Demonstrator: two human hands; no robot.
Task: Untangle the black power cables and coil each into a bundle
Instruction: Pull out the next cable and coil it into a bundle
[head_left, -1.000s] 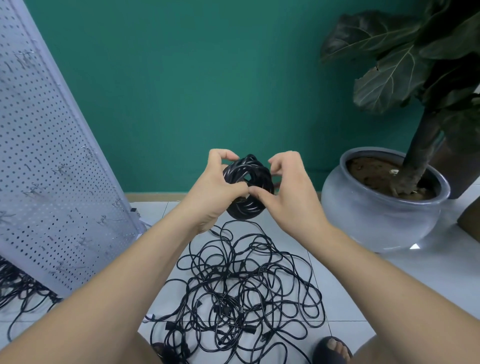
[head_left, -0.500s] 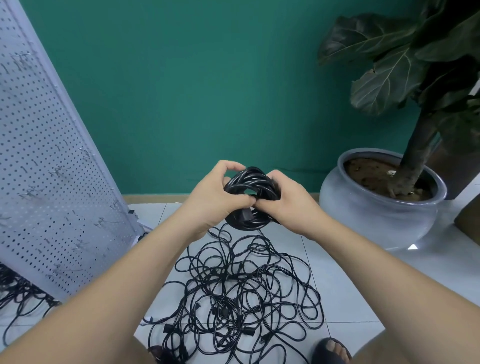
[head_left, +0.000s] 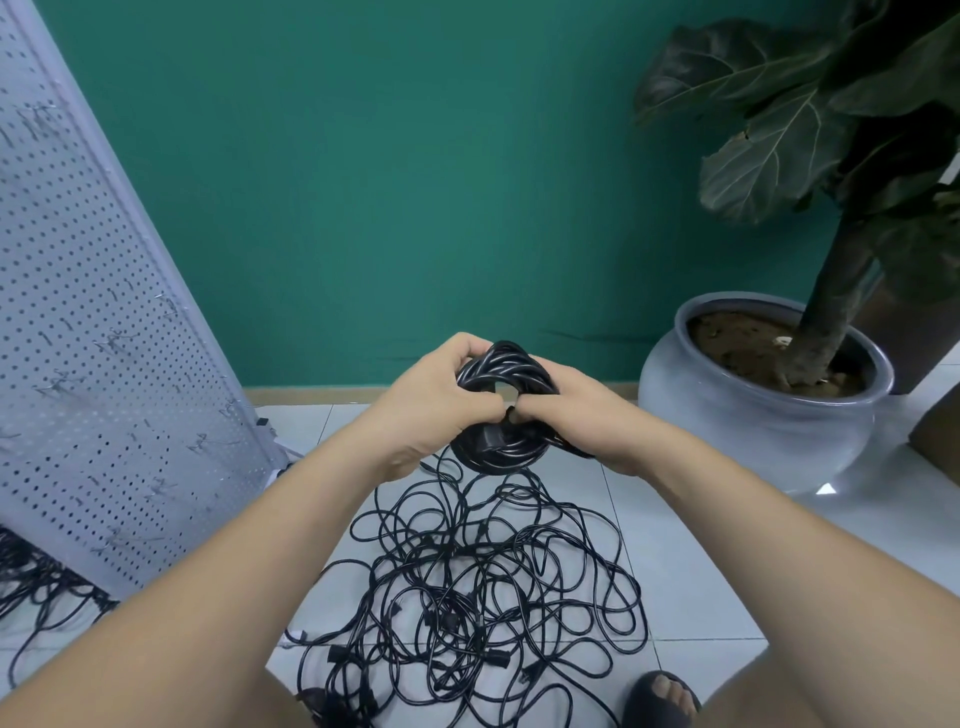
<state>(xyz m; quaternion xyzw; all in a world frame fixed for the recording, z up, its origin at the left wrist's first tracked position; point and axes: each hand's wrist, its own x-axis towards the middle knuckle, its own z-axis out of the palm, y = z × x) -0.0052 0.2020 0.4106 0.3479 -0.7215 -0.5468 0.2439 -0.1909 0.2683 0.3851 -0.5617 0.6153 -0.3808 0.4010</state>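
A tight ring-shaped bundle of black power cable (head_left: 501, 410) is held up above the floor between both hands. My left hand (head_left: 436, 400) grips its left side, thumb pressed toward the ring's hole. My right hand (head_left: 576, 410) clasps the right side, fingers curled into the hole. A black plug (head_left: 488, 439) shows on the bundle's lower front. Below, a loose tangle of black power cables (head_left: 483, 587) with several plugs lies spread on the white floor tiles.
A grey perforated metal panel (head_left: 93, 332) leans at the left, with more black cable (head_left: 36, 587) under its lower edge. A large grey pot (head_left: 753, 431) with a leafy plant stands at the right. A green wall is behind. My sandalled foot (head_left: 662, 701) is at the bottom.
Both hands have closed tighter around the coiled bundle and lowered it slightly; the right fingers, spread a second ago, now curl into the ring.
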